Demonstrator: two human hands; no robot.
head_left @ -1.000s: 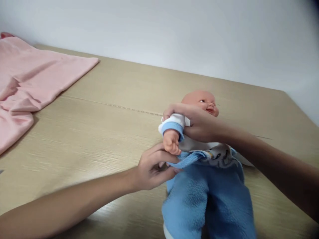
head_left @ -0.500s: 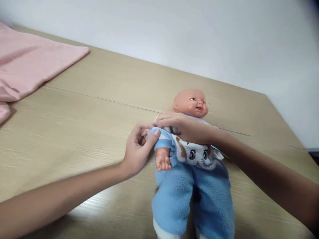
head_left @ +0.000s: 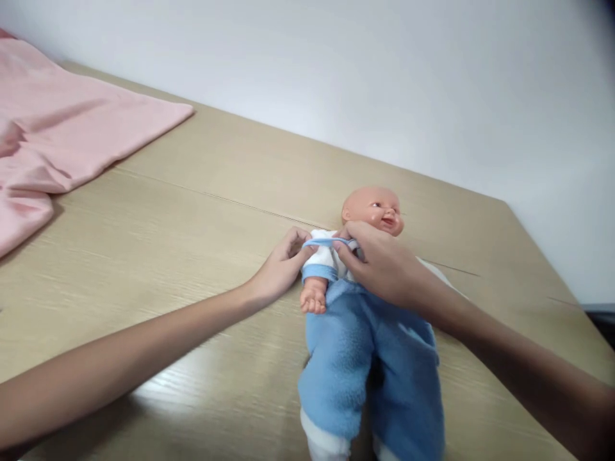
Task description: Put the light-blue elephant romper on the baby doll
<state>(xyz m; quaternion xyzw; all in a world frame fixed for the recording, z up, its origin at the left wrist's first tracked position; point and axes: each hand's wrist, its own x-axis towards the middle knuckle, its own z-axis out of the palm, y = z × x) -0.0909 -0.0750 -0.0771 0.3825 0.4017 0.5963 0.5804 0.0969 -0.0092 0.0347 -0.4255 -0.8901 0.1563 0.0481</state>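
Note:
A bald baby doll lies on its back, dressed in fuzzy blue trousers and a white doll shirt with a blue cuff. At its shoulder, a narrow blue fabric edge is stretched between my two hands. My left hand pinches the outer end of this edge between thumb and fingers. Lying across the doll's chest, my right hand pinches the inner end near the neck. The doll's small hand sticks out of the cuff below. My right hand hides most of the shirt front.
A pink cloth lies creased on the left of the wooden table. Behind the table stands a white wall. Thin seams cross the tabletop, and its right edge slants down toward the lower right.
My left hand has shifted up and slightly right from the sleeve. Both hands now stretch the blue edge. The printed shirt front has been covered, and the view has shifted slightly.

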